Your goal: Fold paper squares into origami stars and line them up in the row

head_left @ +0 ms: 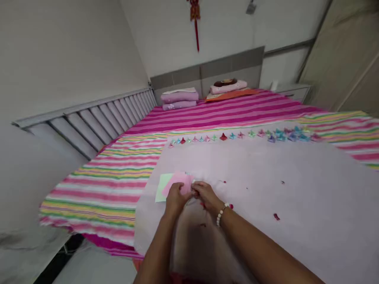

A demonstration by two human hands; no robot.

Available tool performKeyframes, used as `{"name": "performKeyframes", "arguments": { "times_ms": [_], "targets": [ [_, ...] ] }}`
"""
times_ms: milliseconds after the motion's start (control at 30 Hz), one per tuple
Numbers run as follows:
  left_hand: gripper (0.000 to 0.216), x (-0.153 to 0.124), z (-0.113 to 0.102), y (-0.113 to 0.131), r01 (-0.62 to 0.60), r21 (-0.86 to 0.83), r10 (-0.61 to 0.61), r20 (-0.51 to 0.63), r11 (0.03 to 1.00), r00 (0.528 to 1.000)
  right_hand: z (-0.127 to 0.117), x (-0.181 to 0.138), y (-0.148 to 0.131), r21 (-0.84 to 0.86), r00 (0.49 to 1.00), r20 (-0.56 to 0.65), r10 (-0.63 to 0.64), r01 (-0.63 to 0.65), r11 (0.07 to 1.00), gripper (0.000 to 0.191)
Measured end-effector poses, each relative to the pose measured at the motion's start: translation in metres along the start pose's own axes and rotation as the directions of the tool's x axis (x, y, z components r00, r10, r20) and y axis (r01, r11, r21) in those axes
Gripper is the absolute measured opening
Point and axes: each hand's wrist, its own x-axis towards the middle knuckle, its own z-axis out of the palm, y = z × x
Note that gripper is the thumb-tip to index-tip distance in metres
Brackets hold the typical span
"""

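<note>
My left hand (175,199) rests by a sheet of pink paper (183,179), its fingers curled and the thumb reaching toward the other hand. My right hand (205,194), with a pale bead bracelet (219,216) at the wrist, pinches close to that thumb. Whatever lies between the fingertips is too small and blurred to name. Under the pink paper, a light green sheet (162,190) sticks out to the left. Both sheets lie on a pale board or cloth (251,165) spread over the bed.
A row of small folded paper pieces in several colours (223,137) runs along the far edge, clustering at right. Dark red scraps (276,217) are scattered on the pale surface. Striped bedding (112,185) surrounds it. A metal rail (89,114) stands left; folded pillows (179,96) sit at the headboard.
</note>
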Motion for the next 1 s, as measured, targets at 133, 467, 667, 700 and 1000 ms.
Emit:
{"name": "performKeyframes", "arguments": {
  "times_ms": [133,467,667,700,1000],
  "targets": [
    [0.044,-0.002,-0.001,0.001,0.008,-0.041,-0.009,-0.023,0.999,1.000,0.000,-0.001,0.000,0.005,1.000,-0.007,0.004,-0.004,1.000,0.028],
    [0.017,-0.006,-0.033,0.025,0.066,-0.443,-0.157,-0.171,0.894,0.973,-0.001,-0.006,-0.004,0.048,0.998,-0.068,0.014,-0.010,0.999,0.027],
    [0.025,-0.015,-0.074,0.046,0.035,-0.751,-0.334,-0.252,0.659,0.908,-0.007,-0.026,-0.014,0.108,0.993,-0.099,-0.063,0.074,0.991,0.016],
    [0.022,-0.019,-0.078,0.051,0.028,-0.789,-0.347,-0.238,0.614,0.907,-0.009,-0.032,-0.015,0.112,0.990,-0.113,-0.083,0.095,0.989,0.018],
    [0.021,-0.063,-0.060,0.098,0.194,-0.970,-0.489,0.099,0.148,0.867,-0.037,-0.117,-0.037,0.011,0.953,-0.173,-0.250,0.255,0.967,0.027]
  ]
}}
